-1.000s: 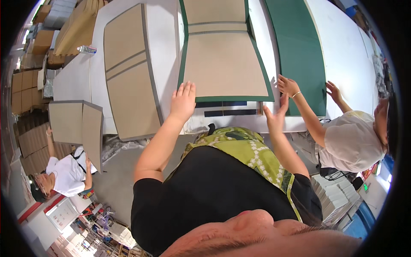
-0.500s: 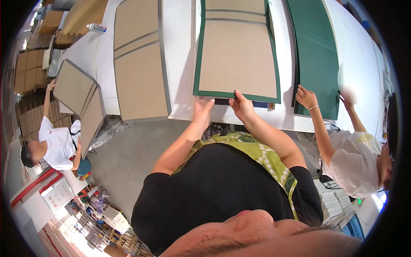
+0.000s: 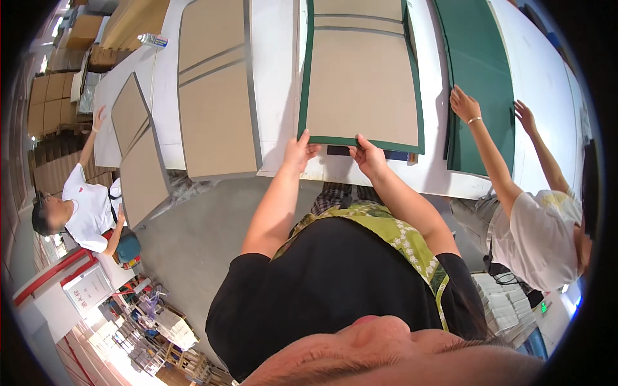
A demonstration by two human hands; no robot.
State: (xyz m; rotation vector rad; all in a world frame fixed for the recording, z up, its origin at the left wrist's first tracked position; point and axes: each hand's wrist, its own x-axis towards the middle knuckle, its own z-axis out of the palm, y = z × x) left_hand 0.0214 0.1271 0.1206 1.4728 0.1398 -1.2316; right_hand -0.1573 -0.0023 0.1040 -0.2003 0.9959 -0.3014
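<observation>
In front of me lies a long beige board with a green folded border and grey stripes across it. My left hand grips its near left corner, the thumb resting on the green edge. Around the middle of the same near edge, my right hand pinches the border with the thumb on top and the fingers below. Under this edge a dark blue item shows in part; I cannot make out what it is.
The white table holds a grey-edged beige board to the left. At right, a person's hands touch a green panel. Far left, another person holds a grey-edged board. A spray can lies at the back left.
My left hand has moved up onto the board's near left corner and taken hold. The person at right has reached farther over the green panel; the person at left has turned their board.
</observation>
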